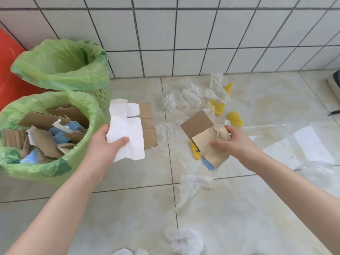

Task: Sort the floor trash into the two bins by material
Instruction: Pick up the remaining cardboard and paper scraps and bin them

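My left hand (106,142) pinches a flattened white card box with a brown cardboard piece behind it (130,129), just right of the near bin (86,107). That green-bagged bin holds several torn cardboard and blue card pieces. My right hand (231,140) grips folded brown cardboard pieces (204,133) with a blue edge low down, held above the floor. The far bin (60,63), also lined with a green bag, stands behind the near one against the wall; its inside is not visible.
Crumpled clear plastic bags (176,100) and yellow foam nets (235,118) lie by the wall. More plastic film (195,183) lies in front of me, a large clear sheet (303,144) at right. A red panel (9,70) stands left of the bins.
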{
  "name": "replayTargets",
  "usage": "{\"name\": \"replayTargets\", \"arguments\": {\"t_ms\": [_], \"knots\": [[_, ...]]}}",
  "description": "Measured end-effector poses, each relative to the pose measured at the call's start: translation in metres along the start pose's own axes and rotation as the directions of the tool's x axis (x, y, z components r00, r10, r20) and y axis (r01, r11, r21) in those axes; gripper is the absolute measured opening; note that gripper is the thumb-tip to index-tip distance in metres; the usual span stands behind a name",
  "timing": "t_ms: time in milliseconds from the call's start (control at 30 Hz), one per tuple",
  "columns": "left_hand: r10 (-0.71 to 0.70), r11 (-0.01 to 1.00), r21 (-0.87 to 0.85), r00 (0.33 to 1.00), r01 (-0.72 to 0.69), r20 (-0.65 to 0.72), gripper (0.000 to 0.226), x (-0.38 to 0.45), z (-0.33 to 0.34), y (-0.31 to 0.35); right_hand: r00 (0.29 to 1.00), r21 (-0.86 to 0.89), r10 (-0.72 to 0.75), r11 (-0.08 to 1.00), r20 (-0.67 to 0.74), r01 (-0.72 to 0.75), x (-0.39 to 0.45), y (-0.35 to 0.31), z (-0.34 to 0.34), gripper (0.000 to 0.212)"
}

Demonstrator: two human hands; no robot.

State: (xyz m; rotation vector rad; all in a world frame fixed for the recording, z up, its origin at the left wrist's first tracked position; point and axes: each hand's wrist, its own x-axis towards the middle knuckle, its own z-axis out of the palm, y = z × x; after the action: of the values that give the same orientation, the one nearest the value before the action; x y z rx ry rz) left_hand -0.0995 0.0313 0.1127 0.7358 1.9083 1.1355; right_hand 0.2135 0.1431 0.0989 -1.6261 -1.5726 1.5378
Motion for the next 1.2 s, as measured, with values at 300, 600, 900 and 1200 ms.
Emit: {"name": "replayTargets", "arguments": {"t_ms": [300, 600, 900, 1200], "knots": [[0.251, 0.962, 0.209, 0.872, -0.176, -0.419, 0.02, -0.012, -0.086, 0.037, 0.949, -0.111, -0.223, 0.961, 0.225, 0.252, 0.033, -0.115, 0.091, 0.01], [0.33, 0.918, 0.393, 0.664, -0.06, -0.671, 0.035, -0.013, -0.162, 0.024, 0.87, 0.076, -0.281, 0.959, 0.406, 0.274, 0.033, -0.182, 0.22, 0.026], [0.281, 0.907, 0.416, 0.642, 0.064, -0.713, 0.037, -0.008, -0.175, 0.005, 0.805, -0.12, -0.385, 0.868, 0.452, 0.482, 0.02, -0.195, 0.305, 0.025], [0.25, 0.853, 0.518, 0.827, 0.058, -0.504, 0.03, 0.01, -0.14, -0.001, 0.71, -0.513, -0.551, 0.495, 0.44, 0.702, 0.036, -0.182, 0.313, 0.01]]}}
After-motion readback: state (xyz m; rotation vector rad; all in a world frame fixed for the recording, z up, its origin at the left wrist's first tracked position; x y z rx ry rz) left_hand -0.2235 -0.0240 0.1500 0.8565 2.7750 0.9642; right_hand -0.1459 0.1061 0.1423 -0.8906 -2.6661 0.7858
